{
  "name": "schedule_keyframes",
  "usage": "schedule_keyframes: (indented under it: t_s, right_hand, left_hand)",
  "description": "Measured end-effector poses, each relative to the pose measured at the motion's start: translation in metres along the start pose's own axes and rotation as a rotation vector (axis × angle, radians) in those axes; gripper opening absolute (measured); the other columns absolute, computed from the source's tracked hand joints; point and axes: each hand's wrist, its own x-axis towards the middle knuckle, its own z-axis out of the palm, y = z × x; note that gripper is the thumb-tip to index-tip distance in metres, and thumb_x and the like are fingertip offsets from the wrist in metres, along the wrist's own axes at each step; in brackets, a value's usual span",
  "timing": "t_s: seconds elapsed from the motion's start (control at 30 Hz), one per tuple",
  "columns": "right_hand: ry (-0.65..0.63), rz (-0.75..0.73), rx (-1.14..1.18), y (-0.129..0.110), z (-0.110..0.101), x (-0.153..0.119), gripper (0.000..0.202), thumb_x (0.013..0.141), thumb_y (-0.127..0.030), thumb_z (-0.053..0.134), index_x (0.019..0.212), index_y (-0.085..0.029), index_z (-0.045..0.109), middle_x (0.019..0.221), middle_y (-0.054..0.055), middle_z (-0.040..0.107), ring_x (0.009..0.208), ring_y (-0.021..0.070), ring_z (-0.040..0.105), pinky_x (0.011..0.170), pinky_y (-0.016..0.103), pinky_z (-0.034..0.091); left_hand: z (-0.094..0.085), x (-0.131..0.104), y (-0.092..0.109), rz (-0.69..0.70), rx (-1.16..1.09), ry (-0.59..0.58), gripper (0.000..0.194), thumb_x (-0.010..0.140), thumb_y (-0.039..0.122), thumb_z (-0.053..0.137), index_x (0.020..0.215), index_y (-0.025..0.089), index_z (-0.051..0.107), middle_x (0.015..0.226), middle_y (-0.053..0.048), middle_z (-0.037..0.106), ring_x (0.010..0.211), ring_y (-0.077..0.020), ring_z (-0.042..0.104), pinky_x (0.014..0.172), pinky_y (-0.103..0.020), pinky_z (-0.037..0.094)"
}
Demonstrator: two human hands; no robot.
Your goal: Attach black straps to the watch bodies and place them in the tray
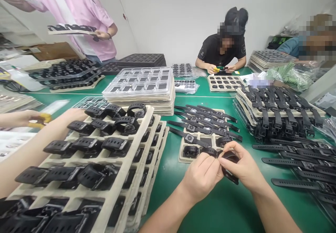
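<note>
Left hand point(202, 177) and right hand point(244, 168) pinch a looped black watch point(231, 177) just off the near edge of the beige tray point(181, 152); loosened fingertips could let its curved strap spring free and drop.

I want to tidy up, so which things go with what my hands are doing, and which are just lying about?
In use:
black watch strap, in left hand and right hand
cream tray of watches, just beyond

Apparently lying about:
white bottle, left
dark trays, back
</note>
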Motion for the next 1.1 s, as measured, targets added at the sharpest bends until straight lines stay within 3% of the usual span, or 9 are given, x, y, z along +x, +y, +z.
schedule_keyframes:
  t_s: [0.13,0.3,0.4,0.47,0.57,0.63,0.8,1.0,1.1]
  right_hand:
    - [0.009,0.021,0.067,-0.001,0.002,-0.001,0.033,0.078,-0.030,0.079,0.097,-0.025,0.052,0.078,-0.001,0.074,0.066,0.0176,0.064,0.061,0.027,0.053]
    - [0.127,-0.014,0.112,-0.001,0.007,-0.002,0.041,0.076,-0.033,0.083,0.097,-0.026,0.048,0.075,-0.001,0.073,0.057,0.0155,0.062,0.052,0.025,0.051]
    - [0.084,0.011,0.104,0.002,0.003,-0.002,0.041,0.078,-0.035,0.082,0.101,-0.026,0.049,0.074,-0.001,0.073,0.052,0.0138,0.059,0.048,0.024,0.048]
    - [0.076,-0.004,0.023,0.003,-0.006,0.003,0.036,0.080,-0.039,0.080,0.100,-0.024,0.055,0.080,0.002,0.074,0.062,0.0174,0.065,0.057,0.028,0.053]
    - [0.266,-0.144,-0.200,0.002,-0.019,0.023,0.028,0.081,-0.044,0.077,0.095,-0.022,0.066,0.096,0.008,0.076,0.087,0.0251,0.071,0.079,0.038,0.057]
    - [0.314,-0.255,-0.358,-0.001,-0.021,0.045,0.027,0.083,-0.044,0.074,0.097,-0.022,0.069,0.105,0.009,0.076,0.097,0.0274,0.071,0.087,0.041,0.055]
    - [-0.075,-0.370,-0.714,-0.004,-0.001,0.098,0.014,0.087,-0.033,0.066,0.096,-0.024,0.072,0.104,0.004,0.078,0.098,0.0245,0.072,0.089,0.037,0.055]
    - [-0.271,-0.325,-0.960,-0.003,0.011,0.115,0.007,0.082,-0.018,0.068,0.086,-0.023,0.072,0.085,0.001,0.077,0.079,0.0223,0.070,0.075,0.033,0.053]
    - [-0.349,-0.329,-1.076,-0.013,0.017,0.115,0.005,0.083,-0.024,0.072,0.088,-0.023,0.074,0.098,0.004,0.077,0.093,0.0247,0.069,0.086,0.034,0.051]
  left_hand:
    - [-0.003,0.000,0.001,0.008,0.010,-0.006,0.024,0.088,0.003,0.061,0.070,0.018,0.057,0.060,0.001,0.050,0.057,-0.0151,0.047,0.052,-0.030,0.041]
    - [-0.005,0.001,0.001,0.003,0.014,-0.001,0.024,0.089,0.004,0.060,0.070,0.019,0.058,0.061,0.001,0.051,0.058,-0.0153,0.046,0.053,-0.030,0.041]
    - [-0.005,0.002,-0.001,-0.006,0.027,-0.004,0.028,0.089,0.003,0.058,0.066,0.019,0.057,0.059,0.000,0.051,0.058,-0.0151,0.045,0.052,-0.030,0.040]
    - [-0.003,0.003,-0.001,-0.016,0.048,-0.017,0.030,0.089,0.005,0.056,0.063,0.019,0.056,0.057,0.001,0.049,0.056,-0.0149,0.044,0.050,-0.030,0.037]
    - [0.000,0.002,0.001,-0.013,0.051,-0.024,0.034,0.092,0.014,0.056,0.058,0.020,0.054,0.054,0.001,0.048,0.054,-0.0147,0.044,0.048,-0.031,0.033]
    - [0.004,0.000,0.004,0.013,0.035,-0.013,0.037,0.093,0.019,0.057,0.056,0.020,0.053,0.053,0.001,0.048,0.052,-0.0146,0.043,0.047,-0.031,0.030]
    - [0.013,-0.008,0.009,0.065,0.005,-0.014,0.036,0.090,0.020,0.059,0.055,0.019,0.054,0.051,0.001,0.048,0.051,-0.0145,0.042,0.047,-0.031,0.028]
    - [0.015,-0.010,0.010,0.052,-0.007,0.035,0.035,0.089,0.022,0.059,0.054,0.019,0.055,0.050,0.001,0.048,0.050,-0.0146,0.044,0.045,-0.031,0.026]
    - [0.013,-0.009,0.011,0.054,-0.031,0.067,0.035,0.088,0.023,0.059,0.054,0.019,0.055,0.050,0.000,0.049,0.049,-0.0144,0.044,0.044,-0.031,0.026]
